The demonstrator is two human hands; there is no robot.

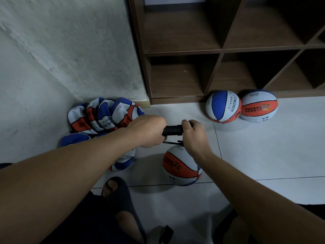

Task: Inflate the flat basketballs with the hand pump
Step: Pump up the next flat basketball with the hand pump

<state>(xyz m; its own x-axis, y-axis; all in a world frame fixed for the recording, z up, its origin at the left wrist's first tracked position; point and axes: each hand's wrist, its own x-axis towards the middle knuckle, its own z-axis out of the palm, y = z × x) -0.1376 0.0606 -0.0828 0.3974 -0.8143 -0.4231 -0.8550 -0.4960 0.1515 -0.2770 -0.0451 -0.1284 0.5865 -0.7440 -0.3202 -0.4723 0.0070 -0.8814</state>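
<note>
While both hands [149, 132] [193, 136] wrap the black hand pump [172, 130], its long axis lies sideways above a basketball [182, 166].

Head-worn view, downward, near floor [263, 147]

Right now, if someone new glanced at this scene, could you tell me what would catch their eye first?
Most likely the two hands in the middle: the left hand and right hand grip a black pump held over a round basketball on the floor. Next comes the heap of flat balls in the corner by the wall. Two more round balls lie against the foot of the brown shelf.
</note>
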